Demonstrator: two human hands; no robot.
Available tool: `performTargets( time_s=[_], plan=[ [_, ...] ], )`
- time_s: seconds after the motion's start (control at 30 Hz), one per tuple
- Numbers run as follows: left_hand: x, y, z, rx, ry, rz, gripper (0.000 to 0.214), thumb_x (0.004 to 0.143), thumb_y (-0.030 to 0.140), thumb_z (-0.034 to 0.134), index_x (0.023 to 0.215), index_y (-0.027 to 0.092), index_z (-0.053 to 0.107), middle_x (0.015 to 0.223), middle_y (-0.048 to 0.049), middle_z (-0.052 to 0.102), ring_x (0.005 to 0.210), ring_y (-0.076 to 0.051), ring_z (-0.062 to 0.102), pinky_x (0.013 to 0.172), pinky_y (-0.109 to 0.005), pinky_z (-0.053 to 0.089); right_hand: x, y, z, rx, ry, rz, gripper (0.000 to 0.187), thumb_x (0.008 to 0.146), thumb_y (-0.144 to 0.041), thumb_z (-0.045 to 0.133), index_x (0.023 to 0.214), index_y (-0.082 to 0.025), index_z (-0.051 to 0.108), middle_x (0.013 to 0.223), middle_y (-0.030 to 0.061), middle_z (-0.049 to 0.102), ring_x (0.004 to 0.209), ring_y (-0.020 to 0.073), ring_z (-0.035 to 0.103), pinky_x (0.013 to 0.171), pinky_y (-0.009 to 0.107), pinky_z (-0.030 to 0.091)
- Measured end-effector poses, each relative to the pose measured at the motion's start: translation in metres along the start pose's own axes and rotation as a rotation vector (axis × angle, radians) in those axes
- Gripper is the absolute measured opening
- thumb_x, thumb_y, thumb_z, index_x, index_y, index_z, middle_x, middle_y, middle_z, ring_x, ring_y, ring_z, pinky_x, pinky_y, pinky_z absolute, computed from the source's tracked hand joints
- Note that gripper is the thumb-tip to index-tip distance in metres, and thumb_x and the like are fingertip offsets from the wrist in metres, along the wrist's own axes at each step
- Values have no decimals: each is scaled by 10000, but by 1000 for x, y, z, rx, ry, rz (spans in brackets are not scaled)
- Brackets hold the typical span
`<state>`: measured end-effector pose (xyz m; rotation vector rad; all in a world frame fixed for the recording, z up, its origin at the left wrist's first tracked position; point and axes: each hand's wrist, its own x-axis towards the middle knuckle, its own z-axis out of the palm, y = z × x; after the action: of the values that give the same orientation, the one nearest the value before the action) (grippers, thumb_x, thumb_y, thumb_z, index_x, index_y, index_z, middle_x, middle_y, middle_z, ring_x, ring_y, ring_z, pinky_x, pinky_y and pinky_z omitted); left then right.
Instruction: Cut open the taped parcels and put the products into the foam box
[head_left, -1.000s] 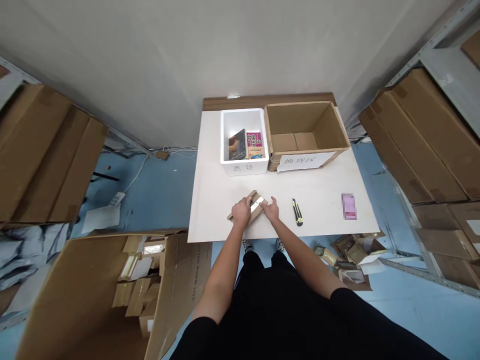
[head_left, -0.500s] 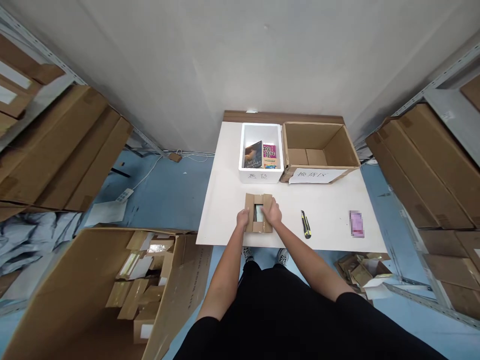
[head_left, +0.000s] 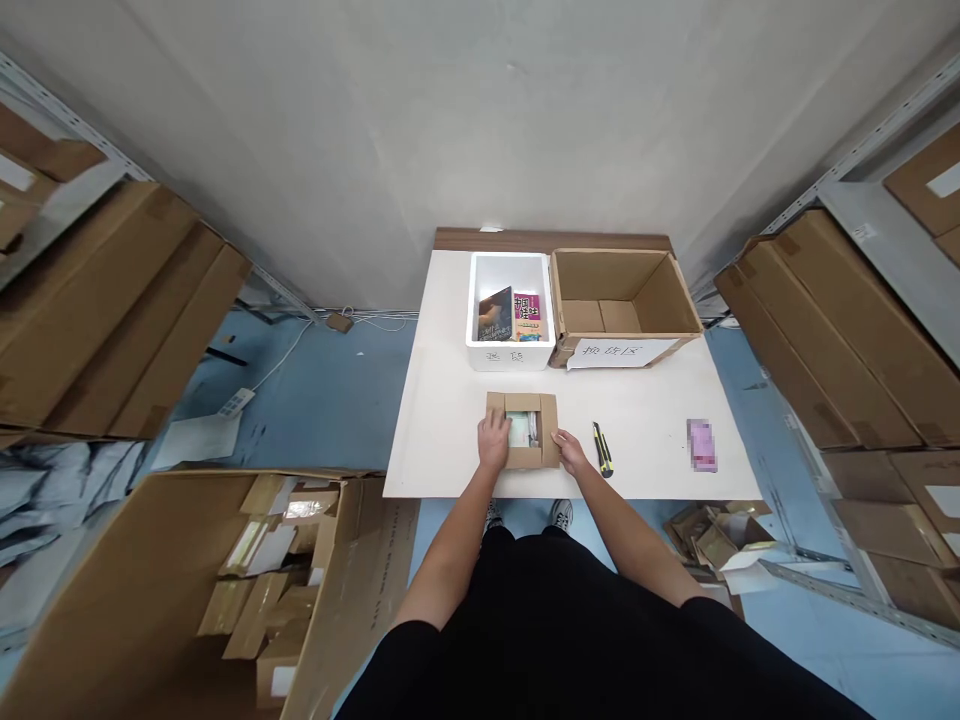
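A small cardboard box (head_left: 531, 458) lies on the white table near its front edge, top flaps folded outward. Through its opening I see something pale green (head_left: 519, 430) beside a greyish strip; what these are is too small to tell. My left hand (head_left: 493, 440) grips the box's left side, fingers over the flap and somewhat blurred. On the right, my right hand (head_left: 571, 453) pinches the edge of the right flap. A yellow-and-black utility knife (head_left: 603, 450) rests on the table just right of my right hand.
Behind the small box stand a white foam box (head_left: 510, 356) with two books (head_left: 496, 315) and an open carton (head_left: 626, 335) with a handwritten label. A blurred pink item (head_left: 703, 446) lies at the right. A large carton (head_left: 367, 560) of small boxes is at lower left.
The small box's flaps have been spread wider, so more of the inside shows. My right hand has moved outward and down to the right flap; my left hand has shifted onto the left flap.
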<state>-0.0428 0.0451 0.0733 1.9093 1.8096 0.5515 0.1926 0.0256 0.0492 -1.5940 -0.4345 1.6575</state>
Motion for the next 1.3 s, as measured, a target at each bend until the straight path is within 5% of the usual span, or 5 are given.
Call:
performTargets(
  time_s=[0.33, 0.5, 0.73, 1.0, 1.3],
  plan=[
    [-27, -18, -32, -80, -393, 95, 516, 1048, 525, 461, 776, 225, 781, 1663, -27, 462, 1632, -340, 180, 1297, -567, 238, 3, -8, 11, -452, 197, -151, 580, 761, -410, 743, 1277, -193, 591, 1086, 81, 714, 935, 232, 693, 842, 331, 548],
    [-34, -24, -43, -49, -508, 155, 486, 746, 638, 855, 1073, 281, 819, 1732, -46, 328, 1638, -401, 100, 1308, -587, 173, -8, -33, 30, -1029, 270, -463, 409, 843, -253, 649, 1247, -191, 635, 1224, 125, 663, 1199, 298, 573, 1030, 404, 479],
    [-63, -17, -10, 124, -360, 220, 345, 696, 431, 955, 953, 251, 811, 1681, -88, 420, 1641, -415, 31, 1296, -679, 68, -9, -45, 98, -1414, -288, -567, 596, 818, -43, 566, 1397, -167, 636, 1353, 152, 673, 1305, 273, 573, 1115, 370, 449],
    [-81, -13, 14, 113, -222, 215, 128, 830, 253, 844, 940, 234, 783, 1606, -86, 528, 1638, -376, 134, 1294, -675, 157, 19, -63, 113, -1446, -233, -692, 890, 801, -30, 562, 1659, -150, 358, 1754, 141, 237, 1646, 270, 100, 1306, 476, 188],
    [-76, -8, 20, 114, -106, 125, 37, 892, 211, 743, 896, 243, 759, 1654, -65, 467, 1619, -366, 226, 1280, -696, 208, 26, -69, 139, -1475, -199, -615, 774, 923, -99, 508, 1671, -165, 320, 1629, 158, 467, 1553, 278, 335, 1286, 463, 235]
  ],
)
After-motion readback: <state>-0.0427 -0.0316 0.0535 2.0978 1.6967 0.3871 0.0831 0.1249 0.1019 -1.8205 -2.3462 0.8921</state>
